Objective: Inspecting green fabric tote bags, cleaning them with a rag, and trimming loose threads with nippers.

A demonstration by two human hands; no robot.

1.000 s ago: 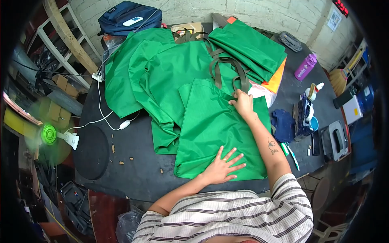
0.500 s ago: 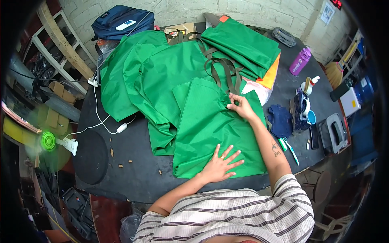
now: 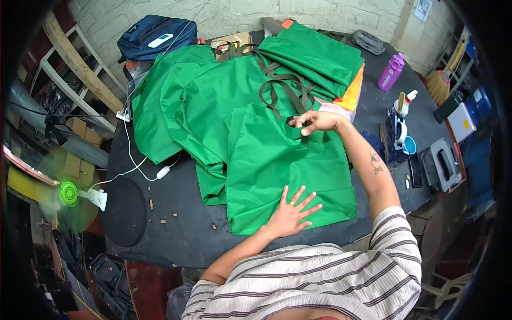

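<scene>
A green fabric tote bag lies in front of me, its opening toward the far side. My left hand rests flat on its near part with the fingers spread. At the far edge my right hand is closed, pinching the bag's rim beside the strap. The dark olive handles loop loosely beyond that edge. More green bags overlap to the left, their cloth rumpled. A folded green stack sits behind, with orange cloth under it.
At the right stand a purple bottle, a dark blue caddy and a grey case. A blue backpack sits at the back left. On the left, a green clip fan blurs beside a white cable.
My right hand has shifted a little to the far side, drawing the bag's rim with it. The handles have slumped leftward. My left hand stays flat in about the same place.
</scene>
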